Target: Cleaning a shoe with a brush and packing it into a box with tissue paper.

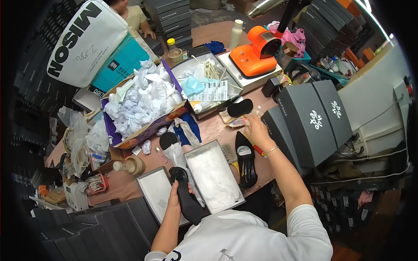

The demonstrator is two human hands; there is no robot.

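My left hand [175,196] grips a black shoe [190,206], its sole turned upward, just left of an open shoe box [238,202] lined with white tissue. My right hand [257,132] reaches across the table with its fingers bent down at a small multicoloured piece [238,123]. What lies between those fingertips is too small to make out. Beside them a black oval pad [241,108] rests on a pale cloth. A second black shoe [246,167], pointed and stuffed with white paper, lies right of the box. The grey box lid [157,191] is partly under my left forearm.
Crumpled white paper fills a purple-edged carton [109,126]. Behind stand a tray of sticks and labels [235,89] and an orange device [254,54]. Grey shoe boxes [300,124] crowd the right; more are stacked lower left. A person [136,19] sits across the table.
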